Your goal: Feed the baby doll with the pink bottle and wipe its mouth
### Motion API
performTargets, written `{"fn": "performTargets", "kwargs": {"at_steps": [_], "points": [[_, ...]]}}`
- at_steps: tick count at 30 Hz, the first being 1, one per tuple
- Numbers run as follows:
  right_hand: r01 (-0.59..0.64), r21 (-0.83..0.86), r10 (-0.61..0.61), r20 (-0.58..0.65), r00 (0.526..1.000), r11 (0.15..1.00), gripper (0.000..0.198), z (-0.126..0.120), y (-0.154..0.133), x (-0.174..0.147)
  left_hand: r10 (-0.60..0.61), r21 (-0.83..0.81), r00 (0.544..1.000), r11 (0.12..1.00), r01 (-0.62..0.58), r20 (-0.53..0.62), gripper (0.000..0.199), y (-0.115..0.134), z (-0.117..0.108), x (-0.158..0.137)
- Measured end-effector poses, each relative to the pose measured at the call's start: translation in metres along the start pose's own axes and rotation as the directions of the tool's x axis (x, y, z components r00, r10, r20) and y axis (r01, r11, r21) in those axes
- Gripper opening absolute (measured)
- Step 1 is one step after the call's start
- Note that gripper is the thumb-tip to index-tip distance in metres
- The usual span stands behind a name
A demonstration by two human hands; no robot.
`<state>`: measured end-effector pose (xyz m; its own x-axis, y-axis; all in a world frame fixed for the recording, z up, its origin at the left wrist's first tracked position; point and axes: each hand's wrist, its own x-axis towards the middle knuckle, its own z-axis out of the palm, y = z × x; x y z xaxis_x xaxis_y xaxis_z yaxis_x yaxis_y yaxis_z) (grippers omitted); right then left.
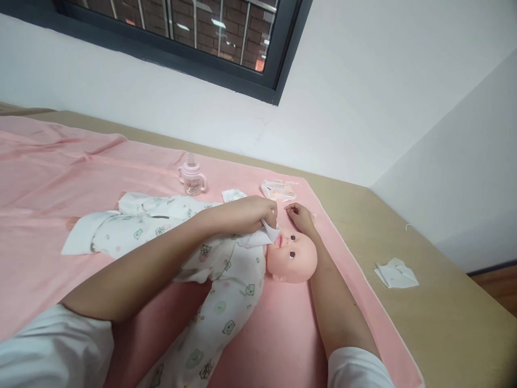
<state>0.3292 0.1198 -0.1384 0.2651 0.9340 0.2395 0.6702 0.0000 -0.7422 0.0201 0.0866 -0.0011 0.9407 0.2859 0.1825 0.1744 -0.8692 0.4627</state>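
Note:
A bald baby doll (297,261) lies on its back on a pink blanket (278,334), its head to the right. It wears white clothes with green animal prints (238,275). My left hand (260,213) is closed on a white cloth (262,235), pinched at the doll's chin and touching near its mouth. Beyond the doll's head rests my right hand (301,216), fingers loosely bent and slightly apart, with nothing visible in them. My right forearm runs along the top of the head. A clear plastic packet (278,189) lies just past both hands.
A pink-lidded baby bottle with two handles (193,175) stands upright behind the doll's legs. On the wooden surface (363,231) at the right lies a folded white tissue (396,273). A white wall (335,108) and a dark-framed window (266,81) bound the far side.

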Motion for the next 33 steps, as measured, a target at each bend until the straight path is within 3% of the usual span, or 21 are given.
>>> {"fn": "performTargets", "kwargs": {"at_steps": [10, 33], "points": [[0.006, 0.008, -0.006, -0.001, 1.0, 1.0, 0.015, 0.0003, -0.0014, -0.0013, -0.028, -0.003, 0.999, 1.0, 0.028, -0.031, 0.029, -0.0055, 0.0015, 0.002], [0.025, -0.005, -0.025, -0.006, 1.0, 1.0, 0.016, 0.0003, 0.0004, 0.0003, 0.03, -0.041, 0.996, 0.999, -0.033, -0.079, 0.02, -0.0047, 0.0021, 0.0031]]}}
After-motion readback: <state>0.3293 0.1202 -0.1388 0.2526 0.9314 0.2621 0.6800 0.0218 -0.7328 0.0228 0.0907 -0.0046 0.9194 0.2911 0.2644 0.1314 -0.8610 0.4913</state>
